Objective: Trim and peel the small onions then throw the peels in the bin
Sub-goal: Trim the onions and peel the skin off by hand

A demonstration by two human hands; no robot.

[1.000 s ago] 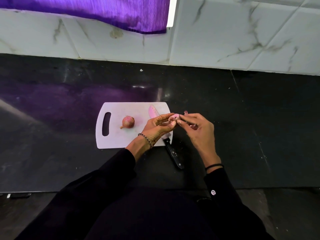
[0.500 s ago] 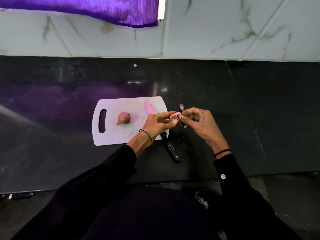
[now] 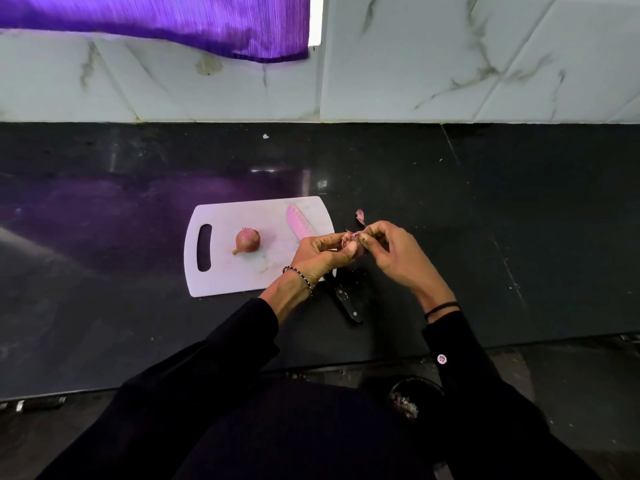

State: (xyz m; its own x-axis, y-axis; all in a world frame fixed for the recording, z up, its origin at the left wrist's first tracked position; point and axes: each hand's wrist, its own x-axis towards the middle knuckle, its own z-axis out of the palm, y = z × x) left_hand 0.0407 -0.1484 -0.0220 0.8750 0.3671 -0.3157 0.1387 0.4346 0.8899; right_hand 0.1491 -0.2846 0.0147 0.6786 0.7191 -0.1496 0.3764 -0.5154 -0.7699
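From the head camera, looking down, we see a dark glossy desk (image 3: 519, 237) against a pale marbled tile wall (image 3: 450, 64). A purple cloth (image 3: 156, 22) hangs at the top left, cut off by the frame's edge.

A white board (image 3: 225, 275) lies on the desk at centre, its handle slot on the left. The second onion (image 3: 247, 240) sits on it unpeeled, alone, between the slot and a knife (image 3: 298, 223). The knife's pink blade lies on the board. Its middle is hidden under the left hand (image 3: 317, 252), and its black handle (image 3: 346, 301) juts off the board onto the desk.

Both hands meet just past the board's right edge, above the desk. The left hand's grip is closed round the onion (image 3: 349, 239), fingers and thumb curled about it. Only a pale pink sliver of the onion shows between the fingertips. The right hand (image 3: 398, 252) has a narrow grip, thumb and forefinger pinching at the onion's top. We cannot tell whether they hold loose skin or the onion itself.

One peel (image 3: 360, 216) lies on the desk just behind the hands, apart from the board.

At the lower right, below the desk's front edge, a dark round bin (image 3: 408, 384) is half hidden behind the right sleeve (image 3: 485, 410). Pale scraps (image 3: 403, 405) show inside, too blurred to identify. Black sleeves fill the bottom of the view.
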